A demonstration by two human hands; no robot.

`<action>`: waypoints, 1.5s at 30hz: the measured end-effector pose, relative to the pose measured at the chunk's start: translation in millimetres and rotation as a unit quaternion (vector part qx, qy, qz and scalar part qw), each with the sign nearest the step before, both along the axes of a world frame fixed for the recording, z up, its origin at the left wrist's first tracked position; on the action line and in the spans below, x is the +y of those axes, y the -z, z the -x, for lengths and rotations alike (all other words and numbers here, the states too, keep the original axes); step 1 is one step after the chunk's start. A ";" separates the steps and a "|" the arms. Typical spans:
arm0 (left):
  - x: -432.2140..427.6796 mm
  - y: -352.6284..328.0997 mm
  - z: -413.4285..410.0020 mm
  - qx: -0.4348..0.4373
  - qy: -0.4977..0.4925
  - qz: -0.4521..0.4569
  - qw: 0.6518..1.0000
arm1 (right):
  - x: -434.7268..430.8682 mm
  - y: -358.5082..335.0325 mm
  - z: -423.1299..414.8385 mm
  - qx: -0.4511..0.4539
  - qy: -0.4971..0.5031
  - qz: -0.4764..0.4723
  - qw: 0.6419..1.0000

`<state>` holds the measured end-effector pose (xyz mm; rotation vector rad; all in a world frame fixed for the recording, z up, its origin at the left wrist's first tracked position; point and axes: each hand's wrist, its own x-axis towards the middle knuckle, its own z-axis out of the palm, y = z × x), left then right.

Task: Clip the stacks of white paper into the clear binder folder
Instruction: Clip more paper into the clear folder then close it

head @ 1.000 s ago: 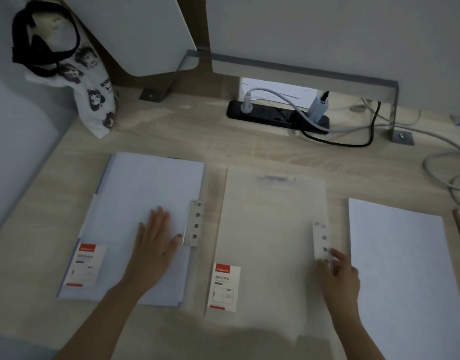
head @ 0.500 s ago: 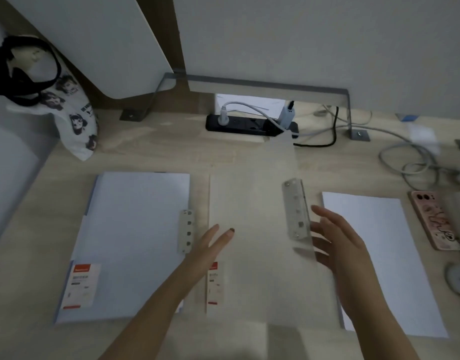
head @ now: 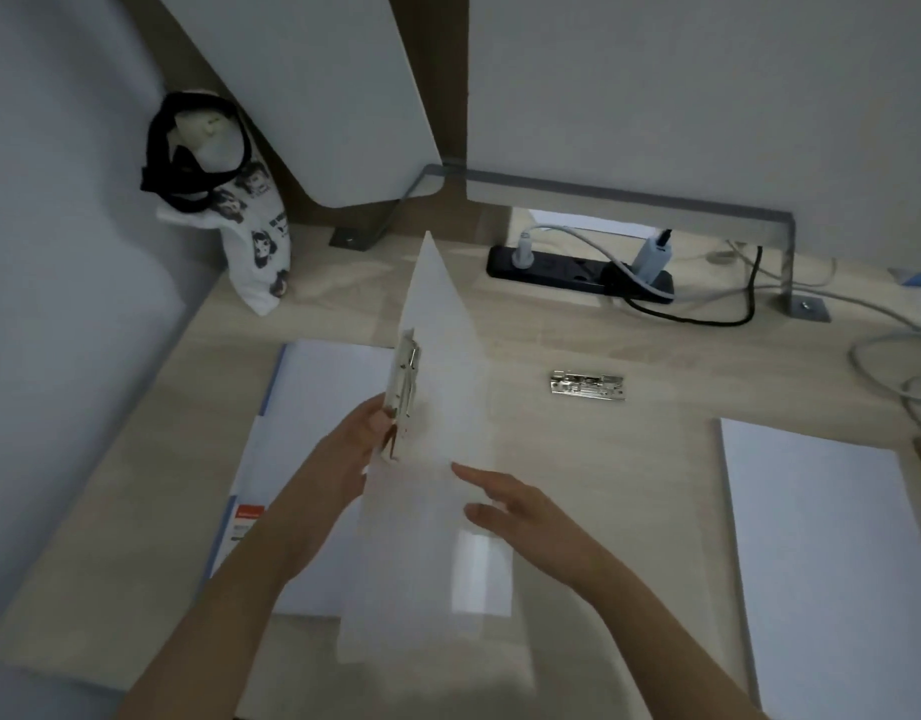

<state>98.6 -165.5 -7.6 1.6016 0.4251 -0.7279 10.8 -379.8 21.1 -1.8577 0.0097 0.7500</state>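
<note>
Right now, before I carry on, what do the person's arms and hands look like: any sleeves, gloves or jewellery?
The left forearm and right forearm are bare down to the frame's lower edge; no sleeves show. The left hand and right hand wear no gloves, and no watch, bracelet or ring is visible. In this dim light, nail polish on the fingers cannot be told.

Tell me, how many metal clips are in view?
2: one metal clip on the raised cover beside the left hand, another clip lying flat farther right. The cover may hide more.
</note>
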 end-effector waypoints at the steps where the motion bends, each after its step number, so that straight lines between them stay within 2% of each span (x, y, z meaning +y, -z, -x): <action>1: 12.2 8.9 -7.7 0.005 0.000 -0.029 1.000 | -4.8 12.4 -2.4 -0.002 -0.013 0.057 0.998; 3: 46.2 26.7 -13.9 -0.010 -0.061 -0.054 0.997 | -16.7 34.2 -5.8 -0.025 -0.040 0.195 0.980; 5: 77.0 50.4 -8.7 -0.058 -0.116 0.021 0.991 | -29.3 46.4 -7.1 -0.041 -0.041 0.302 0.952; 6: 81.9 39.4 5.9 -0.106 -0.058 0.035 0.992 | -35.9 50.2 -6.2 -0.039 -0.036 0.340 0.939; 7: 81.0 24.0 21.4 -0.116 -0.055 0.050 0.990 | -42.6 52.7 -4.5 -0.033 -0.031 0.366 0.929; 8: 80.7 11.6 32.4 -0.107 -0.022 0.044 0.993 | -48.5 55.5 -2.4 -0.026 -0.028 0.382 0.923; 10: 72.6 -8.3 52.9 -0.095 -0.026 -0.012 0.995 | -57.0 58.7 3.1 -0.023 -0.030 0.402 0.915; 12: 70.2 -10.5 61.5 -0.092 -0.125 -0.046 0.987 | -61.1 59.8 7.8 -0.030 -0.032 0.415 0.909; 15: 72.6 5.8 69.9 -0.060 -0.195 -0.072 0.976 | -64.9 60.2 10.3 -0.035 -0.030 0.422 0.905; 18: 61.3 21.3 69.3 -0.044 -0.196 -0.121 0.972 | -67.7 60.8 10.6 -0.034 -0.028 0.420 0.907; 23: 68.5 28.7 75.3 -0.048 -0.206 -0.054 0.976 | -68.0 62.4 10.6 -0.035 -0.020 0.418 0.908; 31: 79.2 26.2 88.3 -0.026 -0.165 0.037 0.985 | -67.9 63.6 12.0 -0.035 -0.024 0.420 0.907; 40: 70.8 37.8 90.9 -0.055 -0.209 -0.018 0.976 | -65.9 63.9 11.7 -0.024 -0.038 0.430 0.902; 45: 69.4 34.8 92.1 -0.072 -0.191 -0.033 0.979 | -67.1 66.8 11.7 -0.022 -0.038 0.432 0.901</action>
